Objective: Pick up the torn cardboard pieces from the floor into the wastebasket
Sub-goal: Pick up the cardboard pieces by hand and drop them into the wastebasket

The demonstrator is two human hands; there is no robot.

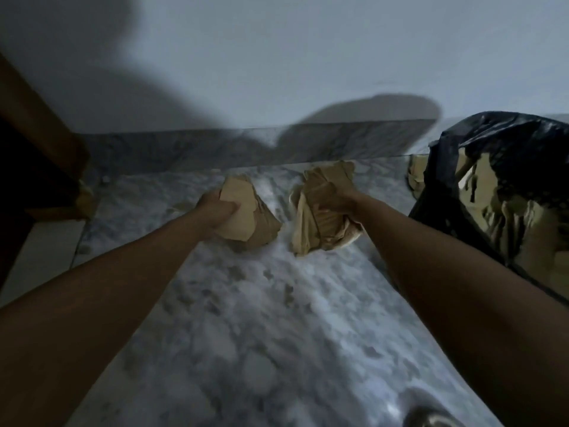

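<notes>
Left hand: my left hand [215,208] is stretched out over the floor, fingers curled round a wad of torn cardboard [249,217] — a firm grip, thumb side pressed into the flat brown pieces.

Right hand: my right hand [346,204] is out beside it, closed on a second bundle of cardboard [320,211], a looser, crumpled stack of torn strips that sticks up above the fist and hangs below it.

Cardboard position: the two bundles sit near each other, apart by a narrow strip of floor; I cannot tell whether their lower edges touch the floor or hang just above it.

Wastebasket: the wastebasket [498,143], lined with a dark plastic bag, stands at the right edge, just beside my right forearm — brown cardboard pieces already lie inside it.

Stray piece: one more scrap [415,177] shows against the wall, just left of the basket's rim.

Floor: grey-white marbled floor [261,318], blurred in places.

Surroundings: a pale wall [308,57] with a dark skirting strip behind; brown wooden furniture [37,124] at far left.
</notes>
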